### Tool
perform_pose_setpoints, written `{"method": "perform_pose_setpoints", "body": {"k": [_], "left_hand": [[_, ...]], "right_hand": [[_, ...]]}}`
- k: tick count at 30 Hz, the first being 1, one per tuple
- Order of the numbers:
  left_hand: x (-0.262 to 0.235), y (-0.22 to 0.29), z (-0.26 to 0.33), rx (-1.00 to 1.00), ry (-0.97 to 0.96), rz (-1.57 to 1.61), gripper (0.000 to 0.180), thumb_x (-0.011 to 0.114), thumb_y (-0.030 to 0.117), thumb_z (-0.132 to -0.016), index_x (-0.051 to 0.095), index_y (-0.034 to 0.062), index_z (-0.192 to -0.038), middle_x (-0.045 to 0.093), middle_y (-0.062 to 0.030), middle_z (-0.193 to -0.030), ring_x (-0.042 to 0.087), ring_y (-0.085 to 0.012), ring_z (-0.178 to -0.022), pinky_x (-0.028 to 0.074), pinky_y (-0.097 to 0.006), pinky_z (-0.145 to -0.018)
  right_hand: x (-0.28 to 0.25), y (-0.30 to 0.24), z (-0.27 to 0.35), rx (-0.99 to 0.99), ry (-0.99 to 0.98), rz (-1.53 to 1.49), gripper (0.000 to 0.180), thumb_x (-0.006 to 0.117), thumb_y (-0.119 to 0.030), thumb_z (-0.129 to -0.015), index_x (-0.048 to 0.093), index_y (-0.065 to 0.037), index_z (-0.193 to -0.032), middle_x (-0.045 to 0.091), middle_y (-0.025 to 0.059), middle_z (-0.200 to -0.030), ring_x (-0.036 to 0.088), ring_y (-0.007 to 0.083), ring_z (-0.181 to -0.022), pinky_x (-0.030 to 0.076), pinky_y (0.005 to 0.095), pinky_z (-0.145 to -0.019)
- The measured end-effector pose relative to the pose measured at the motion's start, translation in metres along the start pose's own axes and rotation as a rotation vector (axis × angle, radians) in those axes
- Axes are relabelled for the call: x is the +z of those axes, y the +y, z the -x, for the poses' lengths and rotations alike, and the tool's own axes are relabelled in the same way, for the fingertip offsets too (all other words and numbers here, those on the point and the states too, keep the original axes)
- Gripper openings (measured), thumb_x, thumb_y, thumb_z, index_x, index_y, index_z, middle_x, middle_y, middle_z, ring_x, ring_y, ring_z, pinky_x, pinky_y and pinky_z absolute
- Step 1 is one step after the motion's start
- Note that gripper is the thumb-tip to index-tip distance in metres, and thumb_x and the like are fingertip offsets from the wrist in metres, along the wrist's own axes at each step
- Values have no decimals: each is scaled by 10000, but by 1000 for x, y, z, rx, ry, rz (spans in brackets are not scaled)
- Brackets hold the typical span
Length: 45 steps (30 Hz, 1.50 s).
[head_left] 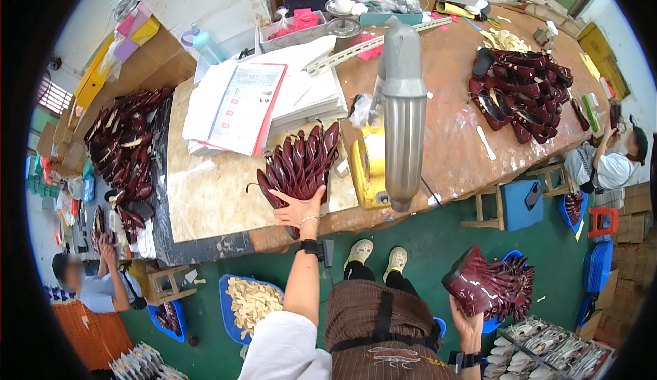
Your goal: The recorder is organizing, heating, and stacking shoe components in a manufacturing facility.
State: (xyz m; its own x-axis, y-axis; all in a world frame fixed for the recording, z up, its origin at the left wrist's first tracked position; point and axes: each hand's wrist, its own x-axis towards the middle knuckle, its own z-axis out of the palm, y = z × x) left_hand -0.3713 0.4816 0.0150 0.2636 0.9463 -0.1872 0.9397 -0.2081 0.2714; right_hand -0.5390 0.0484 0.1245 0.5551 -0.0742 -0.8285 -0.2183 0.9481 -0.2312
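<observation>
My left hand (299,209) lies spread, fingers apart, on a fanned row of glossy maroon shoe pieces (301,161), pointed and leaf-shaped, too overlapped to count, at the worktop (205,195) edge near twelve o'clock of my body. My right hand (465,322), at four o'clock, is clamped around a stacked bundle of the same shiny pieces (489,287). One ribbed metal cylinder (402,120) stands beside a yellow machine (366,168).

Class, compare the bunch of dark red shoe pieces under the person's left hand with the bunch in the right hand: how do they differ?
The left hand presses its fanned bunch flat on the worktable; the right hand lifts its stacked bunch in the air, off the table. The fanned bunch spreads wide; the stacked bunch is packed tight. Both are glossy dark red.
</observation>
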Motion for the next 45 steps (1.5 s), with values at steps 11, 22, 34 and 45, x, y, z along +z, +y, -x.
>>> {"method": "perform_pose_setpoints", "body": {"k": [11,22,34,45], "left_hand": [[-19,8,-8,59,3,-109,1341,773,684,-463,73,177,-1488,448,-325,-1154,482,-440,-1078,393,-548,-894],[-30,-9,11,350,-13,0,1201,714,696,-560,153,142,-1466,525,-332,-1203,563,-456,-1054,458,-462,-921],[2,-43,53,404,-1005,65,916,688,543,-705,296,132,-1424,515,-218,-1266,536,-370,-1120,441,-449,-942],[21,-139,223,318,-1550,231,634,571,477,-841,461,57,-1304,556,-115,-1224,562,-285,-1072,476,-411,-910]], "right_hand": [[-34,40,27,-70,90,3,301,497,-208,-938,567,-8,-1151,579,192,-1191,533,324,-1131,410,493,-1012],[-48,63,35,-132,35,-252,301,443,-69,-946,509,-4,-1233,561,174,-1231,566,296,-1104,454,491,-971],[-116,27,70,-226,46,-222,483,433,9,-944,324,-100,-1402,421,155,-1393,490,298,-1220,447,507,-978],[-201,-110,102,-443,23,-110,408,544,-17,-895,453,6,-1292,553,119,-1250,552,222,-1119,469,381,-926]]}}
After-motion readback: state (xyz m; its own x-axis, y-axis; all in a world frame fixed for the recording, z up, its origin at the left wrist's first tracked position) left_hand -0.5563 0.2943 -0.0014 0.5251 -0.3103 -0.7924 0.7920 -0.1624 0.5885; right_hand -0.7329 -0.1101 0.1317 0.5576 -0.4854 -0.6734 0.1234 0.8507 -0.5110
